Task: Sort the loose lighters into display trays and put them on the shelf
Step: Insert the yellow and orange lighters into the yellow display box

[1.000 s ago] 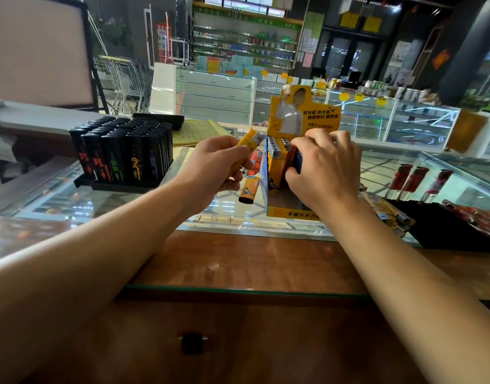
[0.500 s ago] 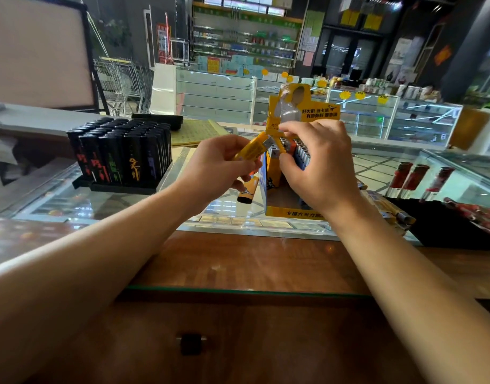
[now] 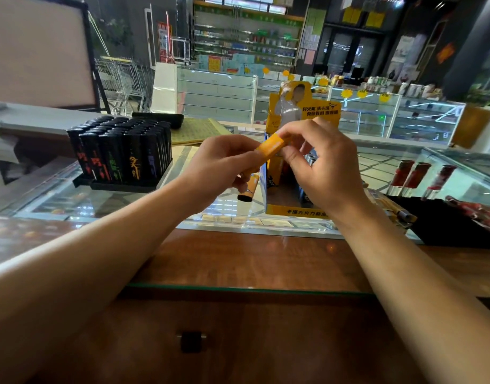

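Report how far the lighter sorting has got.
Done: the black tray on the glass counter looks full of black lighters. In hand: the left hand and right hand both hold one orange lighter above the yellow display box, which has some lighters in it; the left hand holds another orange one too. Left: loose lighters lie right of the box, and no tray is shelved yet.

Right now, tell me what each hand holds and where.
Left hand grips orange lighters by their lower ends; right hand pinches the top one's upper end.

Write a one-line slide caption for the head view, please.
Both hands hold an orange lighter above the yellow display tray on the glass counter.
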`<state>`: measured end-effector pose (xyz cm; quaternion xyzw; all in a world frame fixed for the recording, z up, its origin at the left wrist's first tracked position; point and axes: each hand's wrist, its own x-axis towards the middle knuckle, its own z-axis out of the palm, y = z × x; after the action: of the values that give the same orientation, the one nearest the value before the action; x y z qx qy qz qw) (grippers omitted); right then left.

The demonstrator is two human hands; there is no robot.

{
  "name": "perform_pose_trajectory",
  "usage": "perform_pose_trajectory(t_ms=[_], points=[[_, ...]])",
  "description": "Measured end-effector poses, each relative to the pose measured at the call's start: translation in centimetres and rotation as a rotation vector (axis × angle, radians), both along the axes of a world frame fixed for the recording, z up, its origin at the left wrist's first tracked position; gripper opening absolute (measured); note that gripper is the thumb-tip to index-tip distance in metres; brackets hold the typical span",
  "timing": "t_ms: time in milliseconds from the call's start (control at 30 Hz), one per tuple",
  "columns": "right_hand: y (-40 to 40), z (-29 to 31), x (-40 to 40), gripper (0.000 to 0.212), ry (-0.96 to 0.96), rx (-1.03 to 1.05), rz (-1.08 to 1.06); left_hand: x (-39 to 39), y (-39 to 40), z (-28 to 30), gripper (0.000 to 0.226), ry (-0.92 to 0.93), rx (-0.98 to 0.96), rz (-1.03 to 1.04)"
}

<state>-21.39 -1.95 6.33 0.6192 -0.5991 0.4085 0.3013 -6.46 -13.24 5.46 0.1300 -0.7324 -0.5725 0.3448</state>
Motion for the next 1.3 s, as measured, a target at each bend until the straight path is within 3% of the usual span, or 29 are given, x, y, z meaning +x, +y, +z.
perform_pose_trajectory(t_ms=[133, 333, 533, 767, 967, 1300], points=[[0.2, 0.1, 0.5, 0.028, -0.092, -0.028, 0.049, 0.1, -0.2, 0.0, 0.012, 0.011, -0.077, 0.059], [0.4, 0.1, 0.6, 0.026, -0.169, -0.009, 0.026, -0.3, 0.4, -0.6, 0.031, 0.034, -0.470, 0.246], [0.5, 0.1, 0.8, 0.026, -0.219, -0.037, 0.051, -0.3, 0.8, -0.5, 0.034, 0.021, -0.533, 0.282], [1.4, 0.4, -0.4, 0.021, -0.176, -0.262, 0.019, -0.1, -0.1, -0.6, 0.011, -0.049, -0.583, 0.385], [1.5, 0.2, -0.9, 0.019, -0.103, -0.229, -0.020, -0.2, 0.0, -0.9, 0.035, -0.191, -0.886, 0.462], [0.9, -0.5, -0.3, 0.020, -0.050, -0.049, -0.075, -0.1, -0.2, -0.9, 0.065, -0.374, -1.005, 0.447]])
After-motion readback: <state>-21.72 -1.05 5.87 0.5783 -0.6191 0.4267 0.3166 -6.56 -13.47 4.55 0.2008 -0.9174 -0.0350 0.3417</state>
